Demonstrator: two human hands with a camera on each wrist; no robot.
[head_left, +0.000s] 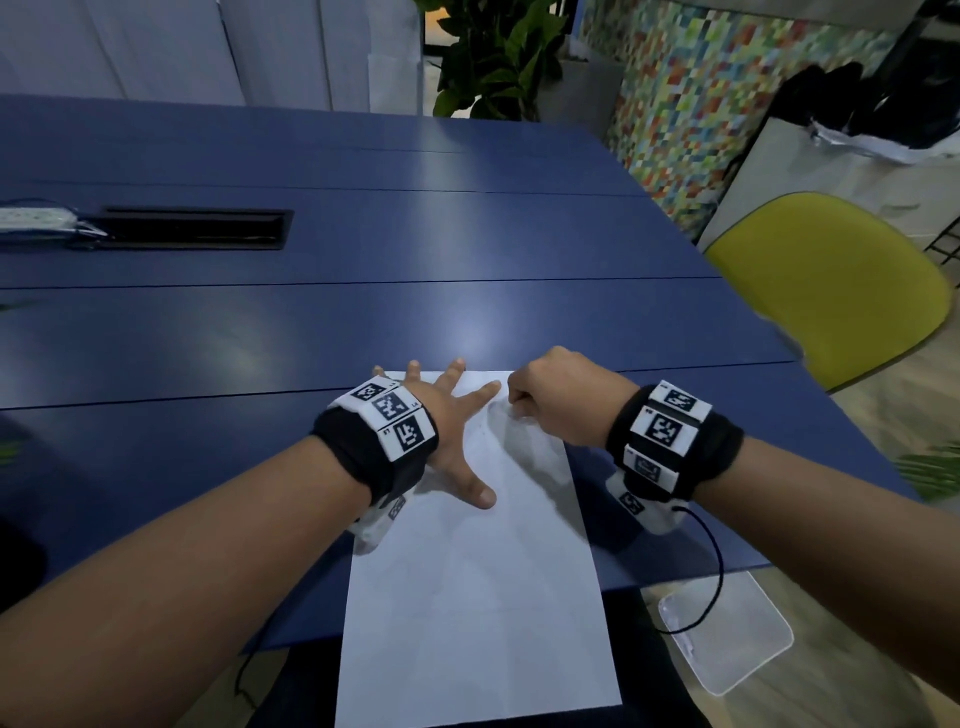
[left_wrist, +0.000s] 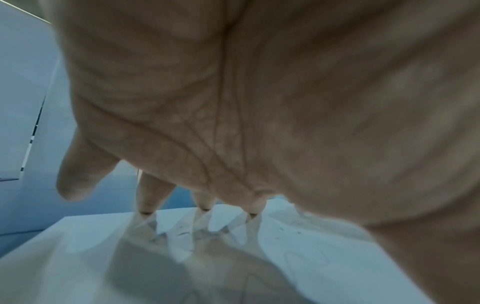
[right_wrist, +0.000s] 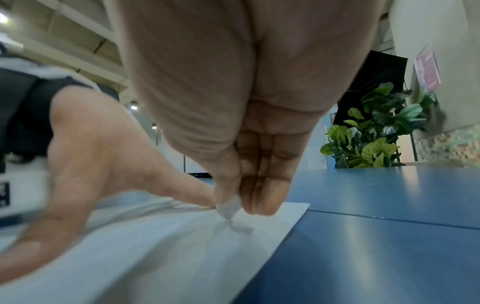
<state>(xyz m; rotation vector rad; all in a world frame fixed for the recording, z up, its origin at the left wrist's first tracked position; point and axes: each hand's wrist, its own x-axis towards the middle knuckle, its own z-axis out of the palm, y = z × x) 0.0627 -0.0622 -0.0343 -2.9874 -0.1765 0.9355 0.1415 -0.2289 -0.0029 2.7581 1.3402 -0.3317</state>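
Blue table (head_left: 467, 249), paper (head_left: 478, 597), eraser (right_wrist: 230, 208); yellow chair (head_left: 831, 275) nearby.

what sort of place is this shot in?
Likely an office meeting room or shared workspace: a blue table with a recessed cable slot, a yellow shell chair beside it, and a leafy plant behind.

White paper (head_left: 478, 597) and eraser (right_wrist: 230, 208), blue table (head_left: 363, 234), yellow-green chair (head_left: 831, 280), multicoloured checkered wall (head_left: 717, 104), black-and-white patterned wristbands (head_left: 387, 423)

Behind the left grip (head_left: 460, 441) and the right grip (head_left: 563, 397), each wrist wears a black cloth band (head_left: 353, 452) with white square tags (head_left: 389, 408) bearing black patterns. A thin black cable (head_left: 720, 566) runs from the right band.
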